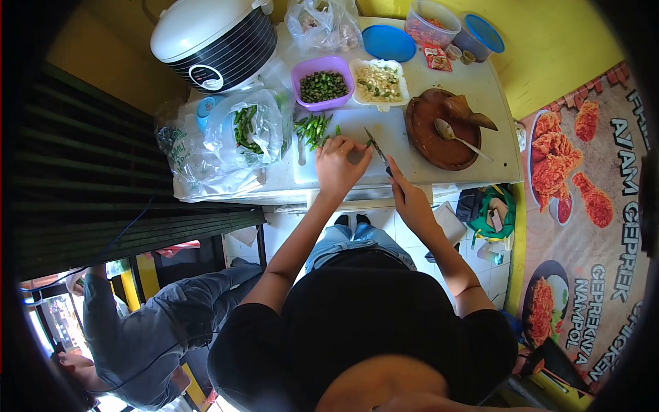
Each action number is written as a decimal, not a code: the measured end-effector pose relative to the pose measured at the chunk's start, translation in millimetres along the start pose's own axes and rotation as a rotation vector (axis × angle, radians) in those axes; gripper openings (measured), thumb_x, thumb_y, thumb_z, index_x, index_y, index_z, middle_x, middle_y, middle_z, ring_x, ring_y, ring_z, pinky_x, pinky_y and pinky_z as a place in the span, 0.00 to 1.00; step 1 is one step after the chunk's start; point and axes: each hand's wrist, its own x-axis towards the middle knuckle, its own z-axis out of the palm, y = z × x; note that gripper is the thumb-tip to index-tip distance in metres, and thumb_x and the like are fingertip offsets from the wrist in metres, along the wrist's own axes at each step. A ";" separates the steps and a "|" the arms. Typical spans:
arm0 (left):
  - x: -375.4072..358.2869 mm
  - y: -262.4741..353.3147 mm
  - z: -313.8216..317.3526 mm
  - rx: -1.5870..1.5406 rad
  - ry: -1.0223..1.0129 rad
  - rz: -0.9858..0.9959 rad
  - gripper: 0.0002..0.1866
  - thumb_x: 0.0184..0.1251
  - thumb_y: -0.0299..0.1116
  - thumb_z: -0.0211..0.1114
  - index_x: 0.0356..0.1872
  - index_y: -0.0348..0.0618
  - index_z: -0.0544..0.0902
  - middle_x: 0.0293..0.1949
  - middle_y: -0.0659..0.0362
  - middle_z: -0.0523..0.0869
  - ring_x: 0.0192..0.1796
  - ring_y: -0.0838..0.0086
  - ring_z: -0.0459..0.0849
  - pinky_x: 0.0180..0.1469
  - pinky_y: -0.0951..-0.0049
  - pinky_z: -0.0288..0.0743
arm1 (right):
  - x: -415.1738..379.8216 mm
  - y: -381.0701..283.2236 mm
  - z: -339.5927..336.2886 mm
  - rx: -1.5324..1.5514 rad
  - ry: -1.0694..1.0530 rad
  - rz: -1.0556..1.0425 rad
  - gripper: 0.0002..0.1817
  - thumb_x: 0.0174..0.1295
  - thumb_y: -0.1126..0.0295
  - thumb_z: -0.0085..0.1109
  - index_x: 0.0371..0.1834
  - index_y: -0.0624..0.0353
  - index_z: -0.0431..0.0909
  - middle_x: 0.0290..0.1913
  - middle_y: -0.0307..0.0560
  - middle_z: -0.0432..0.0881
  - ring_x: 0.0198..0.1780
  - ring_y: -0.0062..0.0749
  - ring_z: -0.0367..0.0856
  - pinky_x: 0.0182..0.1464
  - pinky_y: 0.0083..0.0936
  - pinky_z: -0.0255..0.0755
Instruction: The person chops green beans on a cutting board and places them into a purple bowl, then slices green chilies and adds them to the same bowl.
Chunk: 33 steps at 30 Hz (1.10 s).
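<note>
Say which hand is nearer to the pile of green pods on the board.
Left. The left hand is close by the near right edge of the green pods; the right hand is farther right, holding the knife.

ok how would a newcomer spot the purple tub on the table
At the far left of the table, find the big rice cooker. Move right to the squarish tub beside the white box. Unlike the box, it is purple and holds chopped green pieces.
</note>
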 end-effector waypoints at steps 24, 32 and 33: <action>1.1 7.0 8.6 0.016 0.011 -0.039 0.06 0.45 0.38 0.72 0.19 0.50 0.86 0.28 0.65 0.80 0.35 0.70 0.77 0.41 0.67 0.64 | 7.0 -11.8 -10.7 -0.199 -0.178 0.192 0.17 0.73 0.57 0.37 0.43 0.63 0.62 0.24 0.68 0.78 0.28 0.66 0.79 0.31 0.54 0.70; 0.6 4.7 10.8 0.016 0.043 -0.048 0.06 0.45 0.40 0.73 0.19 0.52 0.86 0.27 0.67 0.80 0.35 0.72 0.78 0.41 0.68 0.64 | 16.7 -15.5 -4.0 -0.220 -0.200 0.243 0.17 0.73 0.58 0.37 0.45 0.63 0.62 0.27 0.69 0.79 0.31 0.66 0.79 0.34 0.55 0.71; -0.2 5.5 10.5 0.011 0.038 -0.048 0.06 0.45 0.40 0.73 0.19 0.52 0.86 0.27 0.67 0.80 0.35 0.72 0.78 0.41 0.68 0.64 | 18.3 -14.6 -1.3 -0.207 -0.192 0.237 0.17 0.73 0.58 0.37 0.45 0.64 0.62 0.28 0.70 0.79 0.32 0.66 0.79 0.35 0.55 0.71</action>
